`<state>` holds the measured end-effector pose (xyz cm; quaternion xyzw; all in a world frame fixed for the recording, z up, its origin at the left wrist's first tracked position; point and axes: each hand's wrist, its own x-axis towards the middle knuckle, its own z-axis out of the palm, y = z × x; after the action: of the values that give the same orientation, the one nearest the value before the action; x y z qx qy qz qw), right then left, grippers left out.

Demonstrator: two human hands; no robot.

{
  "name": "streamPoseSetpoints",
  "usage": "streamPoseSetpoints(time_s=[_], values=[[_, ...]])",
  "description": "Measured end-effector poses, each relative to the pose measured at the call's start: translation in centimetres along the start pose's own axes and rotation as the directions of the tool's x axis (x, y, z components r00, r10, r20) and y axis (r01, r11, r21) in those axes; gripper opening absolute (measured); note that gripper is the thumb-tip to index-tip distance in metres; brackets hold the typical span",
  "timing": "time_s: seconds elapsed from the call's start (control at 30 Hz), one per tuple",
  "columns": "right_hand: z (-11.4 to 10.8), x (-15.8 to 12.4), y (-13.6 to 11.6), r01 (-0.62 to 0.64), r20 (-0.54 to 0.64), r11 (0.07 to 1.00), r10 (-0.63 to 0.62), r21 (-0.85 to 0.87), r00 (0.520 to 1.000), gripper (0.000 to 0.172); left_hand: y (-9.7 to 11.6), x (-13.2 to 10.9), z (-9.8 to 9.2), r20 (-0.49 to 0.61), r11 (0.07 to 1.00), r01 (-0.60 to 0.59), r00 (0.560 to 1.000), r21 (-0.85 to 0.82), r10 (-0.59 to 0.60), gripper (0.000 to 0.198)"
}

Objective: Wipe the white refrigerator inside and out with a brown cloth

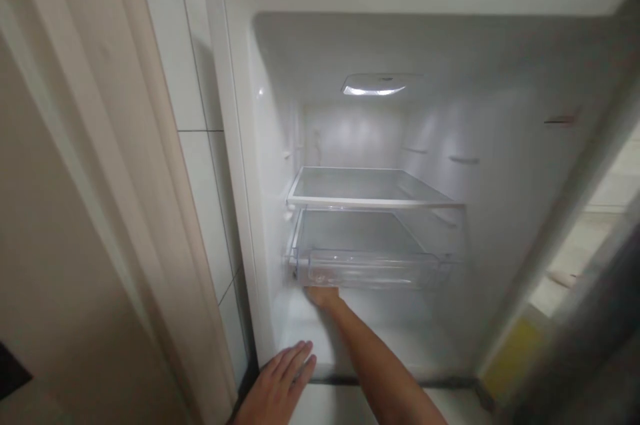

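Clear plastic drawer (380, 268) is inside the open fridge (235, 145), at the front edge of the lower glass shelf (355, 230), approx. mid-height. R hand (324, 296) is at drawer's btm L corner, fingers partly behind the plastic; can't tell if it's gripping. L hand (280, 375) is near fridge's lower L front edge, fingers extended, nothing held. Upper glass shelf (360, 185) is above the drawer, w/ lit lamp (375, 86) higher up. White tiles (200, 171) & wood trim (145, 165) are to the L.
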<state>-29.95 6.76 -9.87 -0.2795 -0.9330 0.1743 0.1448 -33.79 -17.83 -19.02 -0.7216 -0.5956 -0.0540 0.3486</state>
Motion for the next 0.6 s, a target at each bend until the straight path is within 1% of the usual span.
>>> streamPoseSetpoints(time_s=[0.03,0.1,0.13,0.17,0.23,0.3,0.33,0.4,0.43,0.5,0.53,0.6], values=[[-0.7,-1.3,0.1,-0.007,0.003,1.000,0.007,-0.008,1.000,0.031,0.0,-0.1,0.1,0.034,0.999,0.002,0.999,-0.046,-0.001,0.090],[-1.7,-4.5,0.5,0.024,0.013,1.000,-0.024,-0.019,1.000,0.034,0.1,-0.3,0.0,0.104,0.989,0.020,0.995,-0.148,-0.004,0.122],[-2.2,-6.1,0.9,0.052,0.021,0.998,-0.051,-0.021,0.998,0.038,0.1,-0.4,-0.1,0.135,0.981,0.033,0.991,-0.190,-0.007,0.132],[-2.7,-7.8,1.4,0.078,0.034,0.997,-0.077,-0.022,0.996,0.040,0.2,-0.5,-0.3,0.161,0.974,0.051,0.987,-0.221,-0.015,0.137],[-3.7,-10.7,2.7,0.093,0.054,0.995,-0.092,-0.027,0.994,0.043,0.2,-0.5,-0.6,0.176,0.964,0.078,0.984,-0.255,-0.033,0.139],[-5.0,-13.0,4.5,0.054,0.060,0.997,-0.051,-0.049,0.997,0.043,0.3,-0.4,-0.8,0.164,0.959,0.083,0.986,-0.271,-0.039,0.140],[-5.7,-13.9,5.6,0.017,0.053,0.997,-0.014,-0.069,0.998,0.043,0.3,-0.4,-0.8,0.154,0.958,0.081,0.987,-0.274,-0.040,0.141],[-7.2,-15.3,7.8,-0.114,0.013,0.986,0.117,-0.118,0.993,0.044,0.3,-0.4,-0.8,0.130,0.960,0.070,0.991,-0.269,-0.036,0.140],[-8.0,-15.7,8.8,-0.198,-0.019,0.970,0.197,-0.144,0.980,0.045,0.3,-0.4,-0.7,0.120,0.962,0.066,0.992,-0.263,-0.036,0.139],[-9.0,-16.1,10.2,-0.357,-0.087,0.916,0.347,-0.183,0.934,0.048,0.3,-0.4,-0.5,0.110,0.965,0.067,0.993,-0.252,-0.040,0.137],[-9.3,-16.0,10.6,-0.416,-0.114,0.888,0.400,-0.196,0.909,0.050,0.2,-0.4,-0.4,0.109,0.966,0.067,0.993,-0.251,-0.041,0.136],[-9.4,-15.4,10.6,-0.479,-0.143,0.852,0.458,-0.210,0.877,0.052,0.2,-0.5,-0.2,0.116,0.965,0.065,0.993,-0.255,-0.037,0.134]])
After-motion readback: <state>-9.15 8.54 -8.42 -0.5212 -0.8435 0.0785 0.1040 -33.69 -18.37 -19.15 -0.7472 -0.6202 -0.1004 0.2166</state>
